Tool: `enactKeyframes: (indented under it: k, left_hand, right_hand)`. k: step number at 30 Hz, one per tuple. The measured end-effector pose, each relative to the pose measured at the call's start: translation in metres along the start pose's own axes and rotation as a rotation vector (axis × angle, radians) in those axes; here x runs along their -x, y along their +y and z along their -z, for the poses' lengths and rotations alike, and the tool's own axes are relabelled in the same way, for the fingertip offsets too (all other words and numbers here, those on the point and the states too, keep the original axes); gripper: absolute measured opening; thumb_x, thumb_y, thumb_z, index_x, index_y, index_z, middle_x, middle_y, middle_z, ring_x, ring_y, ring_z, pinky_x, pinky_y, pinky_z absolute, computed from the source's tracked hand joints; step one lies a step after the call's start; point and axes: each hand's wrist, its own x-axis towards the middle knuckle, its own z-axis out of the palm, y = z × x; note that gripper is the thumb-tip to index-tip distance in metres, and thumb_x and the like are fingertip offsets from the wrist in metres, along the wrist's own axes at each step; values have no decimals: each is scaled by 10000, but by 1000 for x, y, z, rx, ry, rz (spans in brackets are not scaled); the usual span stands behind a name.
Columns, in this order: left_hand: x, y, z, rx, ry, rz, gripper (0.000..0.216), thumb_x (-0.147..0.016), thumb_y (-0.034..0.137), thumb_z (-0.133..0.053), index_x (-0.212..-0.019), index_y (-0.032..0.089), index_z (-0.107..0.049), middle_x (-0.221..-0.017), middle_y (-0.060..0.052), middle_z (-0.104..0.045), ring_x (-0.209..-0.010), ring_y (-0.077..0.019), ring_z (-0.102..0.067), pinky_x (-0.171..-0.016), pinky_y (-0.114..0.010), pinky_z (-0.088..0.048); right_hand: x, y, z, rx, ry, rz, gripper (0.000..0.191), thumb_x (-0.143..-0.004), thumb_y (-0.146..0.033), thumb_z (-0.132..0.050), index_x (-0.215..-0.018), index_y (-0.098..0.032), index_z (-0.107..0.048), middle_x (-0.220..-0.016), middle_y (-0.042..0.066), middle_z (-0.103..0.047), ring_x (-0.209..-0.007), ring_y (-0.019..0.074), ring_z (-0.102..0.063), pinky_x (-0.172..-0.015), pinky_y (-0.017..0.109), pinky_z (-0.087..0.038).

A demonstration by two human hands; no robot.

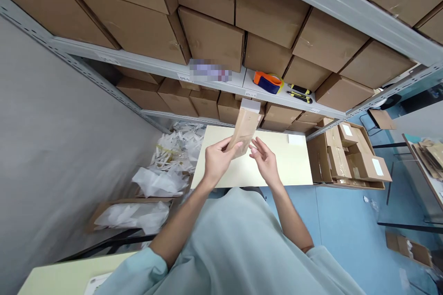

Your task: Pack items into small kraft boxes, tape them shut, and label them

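My left hand (217, 159) grips the lower end of a small flat brown cardboard box (245, 130), holding it tilted upright above a pale yellow table (294, 166). The box's upper flap shows a white inner face. My right hand (265, 160) hovers just to the right of the box with its fingers spread, holding nothing; whether the fingertips touch the box I cannot tell.
Grey metal shelving (221, 84) stacked with brown cartons stands behind the table; an orange tape dispenser (268, 82) and two utility knives (300, 93) lie on it. An open carton of small boxes (349, 159) sits right. White plastic bags (166, 166) pile up at left.
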Motion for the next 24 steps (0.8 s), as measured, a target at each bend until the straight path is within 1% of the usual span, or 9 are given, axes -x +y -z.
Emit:
enactKeyframes:
  k: [4, 7, 9, 12, 13, 15, 18, 21, 24]
  left_hand:
    - [25, -1, -24, -231, -158, -233, 424, -1023, 400, -742, -1408, 277, -871, -1517, -48, -797, -1451, -346, -760, -1291, -501, -607]
    - [25, -6, -21, -279, -306, -333, 418, -1051, 403, -698, -1414, 270, -858, -1582, -63, -760, -1554, -322, -684, -1343, -505, -562]
    - [12, -9, -5, -261, -249, -302, 410, -1087, 483, -667, -1364, 256, -866, -1551, -87, -783, -1519, -316, -709, -1334, -510, -567]
    - [-20, -16, 26, -222, -26, -182, 617, -1026, 677, -735, -1416, 208, -823, -1567, -156, -766, -1472, -362, -728, -1301, -561, -578]
    - [-29, -19, 34, -184, -23, -127, 726, -968, 749, -780, -1428, 189, -811, -1547, -183, -774, -1438, -381, -744, -1269, -571, -598]
    - [-44, -27, 45, -71, -135, -8, 870, -850, 850, -850, -1383, 164, -822, -1437, -211, -823, -1327, -395, -793, -1181, -558, -651]
    - [-51, -38, 47, 41, -260, 87, 871, -746, 879, -918, -1240, 164, -857, -1270, -196, -873, -1190, -374, -826, -1073, -510, -691]
    - [-48, -46, 46, 19, -224, 50, 786, -736, 828, -946, -1174, 183, -850, -1184, -166, -877, -1093, -334, -824, -972, -455, -702]
    - [-42, -44, 49, -52, -190, -72, 609, -838, 729, -900, -1139, 206, -824, -1177, -134, -862, -1008, -282, -808, -923, -420, -693]
  right_hand:
    - [-4, -2, -17, 5, 112, 2, 696, -863, -746, -910, -1262, -187, -793, -1321, 159, -873, -1224, 324, -835, -1025, 422, -701]
    - [-19, 5, -12, -52, 201, -22, 652, -842, -807, -871, -1041, -194, -772, -1106, 134, -896, -1045, 304, -841, -945, 428, -699]
    - [-25, 9, -3, -102, 166, -28, 666, -836, -821, -866, -1060, -199, -780, -1141, 135, -897, -1049, 304, -839, -965, 439, -692]
    - [-25, 8, 10, -129, 55, -24, 683, -855, -810, -877, -1167, -205, -811, -1235, 132, -893, -1139, 316, -837, -1070, 462, -673]
    - [-23, 7, 14, -123, 18, -26, 682, -869, -809, -872, -1184, -207, -816, -1234, 129, -894, -1152, 321, -836, -1090, 469, -669]
    - [-21, 6, 19, -94, -50, -32, 681, -884, -817, -862, -1189, -209, -821, -1211, 124, -898, -1139, 329, -839, -1090, 478, -674]
    - [-23, 9, 23, -40, -132, -37, 699, -896, -849, -834, -1182, -211, -824, -1201, 121, -898, -1104, 330, -842, -1054, 478, -690]
    - [-28, 13, 27, 27, -178, 15, 725, -934, -867, -782, -1253, -217, -812, -1259, 126, -887, -1158, 331, -834, -1070, 475, -685]
    - [-32, 10, 35, 148, -184, 146, 709, -1005, -845, -716, -1347, -229, -800, -1371, 142, -859, -1298, 341, -801, -1150, 493, -652]
